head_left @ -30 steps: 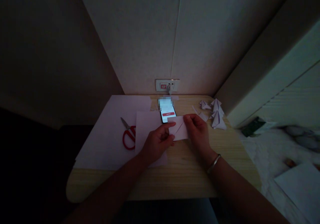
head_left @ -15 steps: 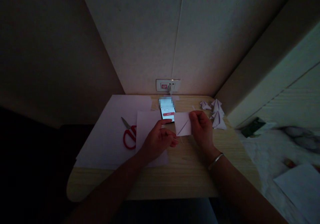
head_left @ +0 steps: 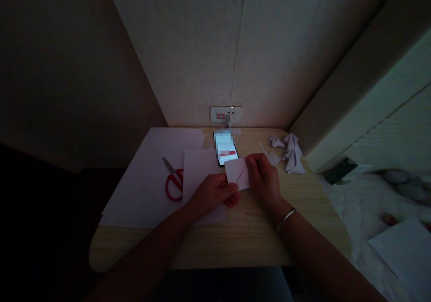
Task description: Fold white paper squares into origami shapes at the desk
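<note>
Between my two hands is a small square of white paper (head_left: 237, 173) with a diagonal crease line. My left hand (head_left: 217, 189) pinches its lower left corner, the thumb lying on top. The right side of the paper is gripped by my right hand (head_left: 264, 176), fingers closed on its edge. Just beyond the paper lies a lit smartphone (head_left: 227, 154), its near end close to the square's top edge. Red-handled scissors (head_left: 174, 185) rest to the left on white sheets, one handle partly covered by a sheet of paper (head_left: 198, 167).
Large white sheets (head_left: 141, 180) cover the left of the wooden table (head_left: 262, 243). Folded paper figures (head_left: 293, 156) stand at the back right, with paper scraps (head_left: 272, 157) near them. A wall socket (head_left: 226, 114) with a plug is behind the phone. A bed (head_left: 367, 203) lies to the right.
The paper square has moved left and toward me with my right hand. My left hand, its index finger earlier stretched at the phone, now pinches the paper's corner.
</note>
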`<state>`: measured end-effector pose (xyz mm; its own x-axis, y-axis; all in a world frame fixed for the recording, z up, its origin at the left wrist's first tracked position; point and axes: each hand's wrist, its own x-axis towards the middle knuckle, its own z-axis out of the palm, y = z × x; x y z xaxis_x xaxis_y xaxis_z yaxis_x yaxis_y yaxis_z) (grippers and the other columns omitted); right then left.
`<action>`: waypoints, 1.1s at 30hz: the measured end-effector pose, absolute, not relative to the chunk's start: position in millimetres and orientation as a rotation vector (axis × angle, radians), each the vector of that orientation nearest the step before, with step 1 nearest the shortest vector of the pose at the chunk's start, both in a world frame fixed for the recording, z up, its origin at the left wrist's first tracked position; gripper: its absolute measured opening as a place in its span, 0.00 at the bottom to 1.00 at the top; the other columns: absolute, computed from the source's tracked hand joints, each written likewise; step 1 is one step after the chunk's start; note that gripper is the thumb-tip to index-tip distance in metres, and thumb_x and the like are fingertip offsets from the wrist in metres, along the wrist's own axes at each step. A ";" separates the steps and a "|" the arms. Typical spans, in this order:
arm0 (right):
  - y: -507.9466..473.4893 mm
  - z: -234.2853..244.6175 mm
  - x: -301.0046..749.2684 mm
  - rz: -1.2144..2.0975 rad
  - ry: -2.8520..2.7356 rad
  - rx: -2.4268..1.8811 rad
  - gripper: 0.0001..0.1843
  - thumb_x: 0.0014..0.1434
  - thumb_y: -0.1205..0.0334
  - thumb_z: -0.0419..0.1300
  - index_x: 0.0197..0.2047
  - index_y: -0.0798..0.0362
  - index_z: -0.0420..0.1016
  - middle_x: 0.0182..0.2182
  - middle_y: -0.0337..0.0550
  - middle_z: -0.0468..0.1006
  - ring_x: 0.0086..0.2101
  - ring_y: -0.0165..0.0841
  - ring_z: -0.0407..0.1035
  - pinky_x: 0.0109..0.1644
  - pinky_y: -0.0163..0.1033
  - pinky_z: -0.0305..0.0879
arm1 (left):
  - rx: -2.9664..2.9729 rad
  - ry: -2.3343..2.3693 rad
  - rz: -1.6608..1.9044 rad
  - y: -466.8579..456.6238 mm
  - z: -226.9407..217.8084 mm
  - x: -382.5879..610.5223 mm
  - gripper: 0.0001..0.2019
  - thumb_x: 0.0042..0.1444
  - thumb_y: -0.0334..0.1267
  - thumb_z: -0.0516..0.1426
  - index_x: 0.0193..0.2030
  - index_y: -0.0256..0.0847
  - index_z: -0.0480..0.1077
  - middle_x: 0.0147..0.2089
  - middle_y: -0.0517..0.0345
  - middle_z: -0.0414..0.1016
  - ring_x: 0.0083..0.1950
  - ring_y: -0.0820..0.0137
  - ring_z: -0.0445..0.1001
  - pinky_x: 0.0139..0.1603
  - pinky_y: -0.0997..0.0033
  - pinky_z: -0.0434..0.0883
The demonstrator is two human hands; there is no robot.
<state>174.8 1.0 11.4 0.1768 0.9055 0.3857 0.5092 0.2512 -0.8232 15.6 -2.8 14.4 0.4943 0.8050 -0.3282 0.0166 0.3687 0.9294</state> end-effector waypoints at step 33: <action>10.4 9.3 175.9 1.531 -1.034 -1.063 0.18 0.40 0.58 0.70 0.36 0.53 0.75 0.26 0.38 0.77 0.24 0.29 0.69 0.28 0.34 0.65 | 1.206 1.068 0.651 1.2 17.1 10.5 0.07 0.48 0.38 0.58 0.25 0.36 0.66 0.21 0.60 0.72 0.19 0.76 0.69 0.21 0.76 0.67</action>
